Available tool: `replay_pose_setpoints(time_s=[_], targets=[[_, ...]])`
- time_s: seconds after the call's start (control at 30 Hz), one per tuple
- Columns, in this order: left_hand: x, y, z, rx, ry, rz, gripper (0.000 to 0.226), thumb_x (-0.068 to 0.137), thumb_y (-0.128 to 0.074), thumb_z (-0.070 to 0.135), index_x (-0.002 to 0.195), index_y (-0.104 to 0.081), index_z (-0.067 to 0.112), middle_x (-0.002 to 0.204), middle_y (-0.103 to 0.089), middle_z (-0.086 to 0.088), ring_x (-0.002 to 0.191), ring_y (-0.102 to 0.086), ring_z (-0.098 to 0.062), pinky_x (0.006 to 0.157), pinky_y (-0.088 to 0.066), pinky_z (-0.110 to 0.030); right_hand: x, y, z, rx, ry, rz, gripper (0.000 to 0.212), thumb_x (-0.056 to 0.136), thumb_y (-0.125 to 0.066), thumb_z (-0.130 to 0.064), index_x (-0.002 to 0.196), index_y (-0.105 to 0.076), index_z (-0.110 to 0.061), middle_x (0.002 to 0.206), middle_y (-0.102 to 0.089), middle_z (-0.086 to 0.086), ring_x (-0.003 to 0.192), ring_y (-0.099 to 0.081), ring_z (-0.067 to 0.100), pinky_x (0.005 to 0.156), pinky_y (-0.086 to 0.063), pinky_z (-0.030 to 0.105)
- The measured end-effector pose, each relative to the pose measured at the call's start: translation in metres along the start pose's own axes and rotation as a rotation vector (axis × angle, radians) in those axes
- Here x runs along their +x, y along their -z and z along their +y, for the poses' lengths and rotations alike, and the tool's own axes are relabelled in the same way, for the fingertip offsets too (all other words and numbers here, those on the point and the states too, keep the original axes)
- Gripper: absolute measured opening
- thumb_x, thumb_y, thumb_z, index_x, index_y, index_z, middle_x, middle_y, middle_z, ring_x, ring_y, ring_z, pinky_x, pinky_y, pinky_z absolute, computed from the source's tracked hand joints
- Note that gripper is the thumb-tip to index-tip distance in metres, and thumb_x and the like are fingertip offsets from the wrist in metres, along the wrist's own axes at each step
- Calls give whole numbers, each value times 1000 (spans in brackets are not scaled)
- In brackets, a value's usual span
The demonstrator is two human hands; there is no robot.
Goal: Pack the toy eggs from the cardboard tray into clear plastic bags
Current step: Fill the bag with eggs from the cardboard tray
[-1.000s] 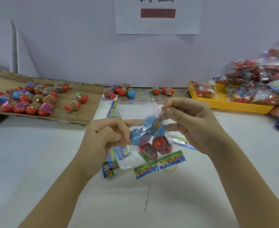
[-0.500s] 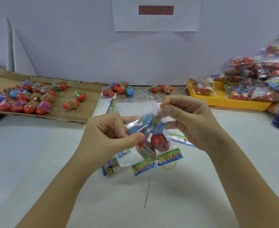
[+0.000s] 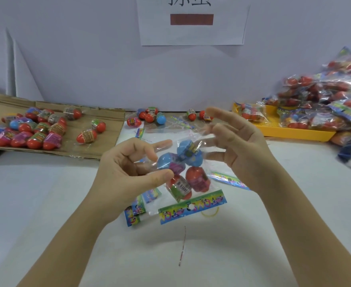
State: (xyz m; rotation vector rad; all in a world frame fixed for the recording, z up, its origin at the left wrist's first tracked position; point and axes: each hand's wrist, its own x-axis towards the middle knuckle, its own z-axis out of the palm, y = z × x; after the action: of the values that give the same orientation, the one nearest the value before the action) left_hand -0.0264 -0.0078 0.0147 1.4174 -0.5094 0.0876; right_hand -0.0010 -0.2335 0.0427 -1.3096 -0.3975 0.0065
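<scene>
A clear plastic bag [image 3: 206, 162] with a colourful header strip hangs above the white table, holding several toy eggs, blue ones [image 3: 189, 152] above red ones [image 3: 197, 179]. My left hand [image 3: 127, 172] pinches the bag's left side against a blue egg, with the thumb in front and the index finger sticking out. My right hand [image 3: 241, 150] is at the bag's top right, its fingers spread and nearly straight and touching the plastic. The cardboard tray [image 3: 112, 125] at the far left carries several loose eggs [image 3: 31, 129].
Several eggs [image 3: 149, 118] lie along the wall behind the bag. A yellow tray [image 3: 294, 132] and a heap of packed bags [image 3: 325, 100] fill the right. Empty bags [image 3: 137, 210] and a yellow rubber band [image 3: 209, 213] lie under my hands.
My right hand's fingers have uncurled from their pinch on the bag top and spread out. My left hand's index finger has lifted while its thumb stays on the bag.
</scene>
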Motion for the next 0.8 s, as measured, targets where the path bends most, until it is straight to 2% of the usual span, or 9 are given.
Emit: replay_pose_setpoints(time_s=[0.07, 0.17, 0.27, 0.33, 0.47, 0.53, 0.6, 0.67, 0.8], targets=[[0, 1, -1, 43, -1, 23, 34, 52, -93, 35, 73, -66, 29, 117, -72, 2, 83, -72, -36, 70, -59, -29, 0, 1, -1, 11, -90, -9, 49, 78, -72, -45, 122, -60, -27, 100, -71, 4, 83, -70, 23, 66, -57, 36], [1, 0, -2, 67, 4, 38, 29, 54, -88, 23, 73, -67, 30, 117, -72, 3, 85, -73, -25, 71, -59, -30, -3, -4, 0, -154, -173, -116, 53, 71, -72, -60, 116, -67, -32, 107, -71, 1, 90, -68, 30, 69, -59, 36], [1, -2, -1, 26, 22, 48, 37, 50, -94, 30, 78, -70, 31, 113, -73, 2, 83, -74, -29, 70, -60, -30, -5, -9, -1, -227, -157, -148, 29, 68, -77, -40, 96, -76, -32, 97, -75, 3, 83, -71, 23, 60, -58, 27], [2, -3, 2, -51, 46, 68, 47, 46, -96, 36, 86, -73, 30, 107, -75, -1, 79, -75, -26, 68, -59, -27, -4, -8, -1, -180, -153, -147, 24, 65, -79, -31, 89, -78, -30, 92, -75, 4, 79, -71, 21, 57, -56, 25], [4, -4, 8, -292, 139, 79, 69, 41, -98, 31, 105, -75, 31, 101, -76, -9, 80, -75, -19, 62, -59, -24, -4, -6, -1, -53, -148, -179, 22, 62, -84, -24, 82, -79, -27, 91, -75, 5, 80, -71, 22, 62, -60, 34], [4, -4, 10, -364, 166, 90, 60, 44, -96, 24, 101, -77, 25, 95, -77, -9, 77, -75, -18, 59, -59, -23, -3, -6, 0, 12, -150, -187, 24, 60, -83, -24, 84, -78, -24, 90, -75, 6, 81, -70, 23, 67, -60, 39], [4, -5, 10, -409, 185, 96, 39, 62, -82, 7, 98, -79, 21, 95, -77, -8, 79, -75, -18, 61, -59, -22, -3, -7, 2, 49, -148, -162, 24, 60, -80, -24, 85, -78, -23, 89, -74, 6, 78, -70, 22, 67, -59, 38], [4, -6, 10, -418, 204, 98, 39, 73, -66, -10, 98, -79, 19, 99, -76, -10, 80, -75, -19, 64, -59, -23, -3, -10, 2, 40, -128, -114, 21, 63, -77, -23, 84, -78, -23, 89, -74, 5, 76, -69, 20, 63, -58, 35], [7, -14, 6, -377, 239, 300, 12, 69, -69, 11, 78, -76, 10, 80, -76, -8, 63, -73, -19, 54, -57, -23, -4, -18, 2, -32, -95, -54, 28, 55, -80, -25, 83, -79, -23, 88, -75, 4, 75, -71, 20, 58, -57, 29]])
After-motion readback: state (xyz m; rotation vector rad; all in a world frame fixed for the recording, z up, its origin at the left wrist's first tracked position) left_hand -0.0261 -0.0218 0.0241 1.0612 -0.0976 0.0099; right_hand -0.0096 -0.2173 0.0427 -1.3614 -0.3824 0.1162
